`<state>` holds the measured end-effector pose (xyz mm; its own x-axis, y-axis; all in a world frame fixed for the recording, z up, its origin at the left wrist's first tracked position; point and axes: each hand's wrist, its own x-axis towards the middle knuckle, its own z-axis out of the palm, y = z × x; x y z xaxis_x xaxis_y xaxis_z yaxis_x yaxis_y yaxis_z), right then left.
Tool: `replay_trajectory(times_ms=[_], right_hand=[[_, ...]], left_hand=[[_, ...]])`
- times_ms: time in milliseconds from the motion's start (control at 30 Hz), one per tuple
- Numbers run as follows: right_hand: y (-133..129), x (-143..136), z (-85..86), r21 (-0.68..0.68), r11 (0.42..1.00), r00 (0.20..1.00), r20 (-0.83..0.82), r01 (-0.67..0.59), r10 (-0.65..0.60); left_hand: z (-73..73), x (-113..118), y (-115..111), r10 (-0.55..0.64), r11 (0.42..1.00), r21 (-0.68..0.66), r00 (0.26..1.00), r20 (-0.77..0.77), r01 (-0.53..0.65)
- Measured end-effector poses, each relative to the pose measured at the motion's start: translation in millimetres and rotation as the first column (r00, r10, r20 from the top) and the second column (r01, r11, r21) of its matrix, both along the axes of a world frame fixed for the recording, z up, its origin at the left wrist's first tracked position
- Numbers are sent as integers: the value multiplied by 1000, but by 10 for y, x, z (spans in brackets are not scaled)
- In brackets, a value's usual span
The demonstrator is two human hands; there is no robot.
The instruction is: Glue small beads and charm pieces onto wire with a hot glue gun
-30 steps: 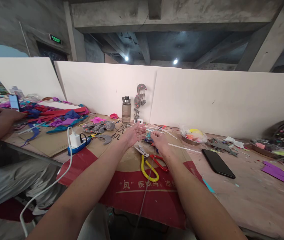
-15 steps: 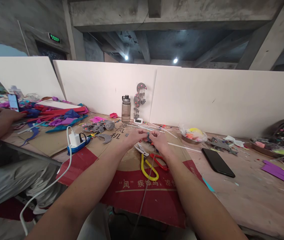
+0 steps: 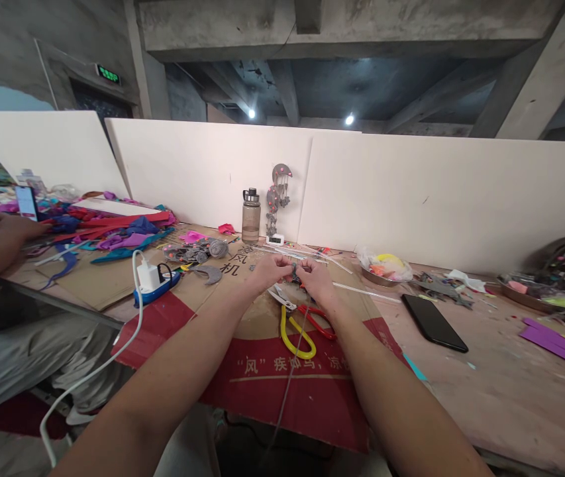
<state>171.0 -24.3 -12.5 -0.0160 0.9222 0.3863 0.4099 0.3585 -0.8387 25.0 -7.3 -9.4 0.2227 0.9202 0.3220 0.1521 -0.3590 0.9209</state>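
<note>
My left hand point(image 3: 271, 270) and my right hand point(image 3: 314, 277) meet above the cardboard sheet point(image 3: 257, 324), fingertips pinched on a small grey piece point(image 3: 295, 268) between them. Its exact kind is too small to make out. A thin grey cord point(image 3: 289, 387) trails from near my right hand down over the table edge. Just below my hands lie scissors with yellow handles point(image 3: 298, 341) and a red-handled tool point(image 3: 322, 323), whose front end is partly hidden by my right hand. A grey crescent shape point(image 3: 207, 273) rests to the left.
A water bottle point(image 3: 251, 218) and a grey hanging ornament point(image 3: 281, 192) stand by the white partition point(image 3: 187, 159). A power strip point(image 3: 155, 288) with a white charger sits left, a black phone point(image 3: 434, 322) right. At far left, another person's hand point(image 3: 1, 242) is near colourful fabric strips point(image 3: 113, 228).
</note>
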Motion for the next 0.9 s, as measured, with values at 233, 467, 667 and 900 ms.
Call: replay_trajectory(times_ms=[233,467,667,900], right_hand=[[-10,-17,-3,41,998,993,108,49,-54],[-27,-8,6,118,987,973,190,108,-130],[6,15,-13,105,990,979,170,99,-116],[-50,-13,34,79,996,993,107,37,-45]], left_hand=[[37,-1,-30,78,994,86,981,-176,-64],[19,-57,12,-73,997,-41,994,-80,70],[-18,-82,60,-21,1000,-17,982,-188,18],[-46,-75,106,78,997,40,982,-170,-72]])
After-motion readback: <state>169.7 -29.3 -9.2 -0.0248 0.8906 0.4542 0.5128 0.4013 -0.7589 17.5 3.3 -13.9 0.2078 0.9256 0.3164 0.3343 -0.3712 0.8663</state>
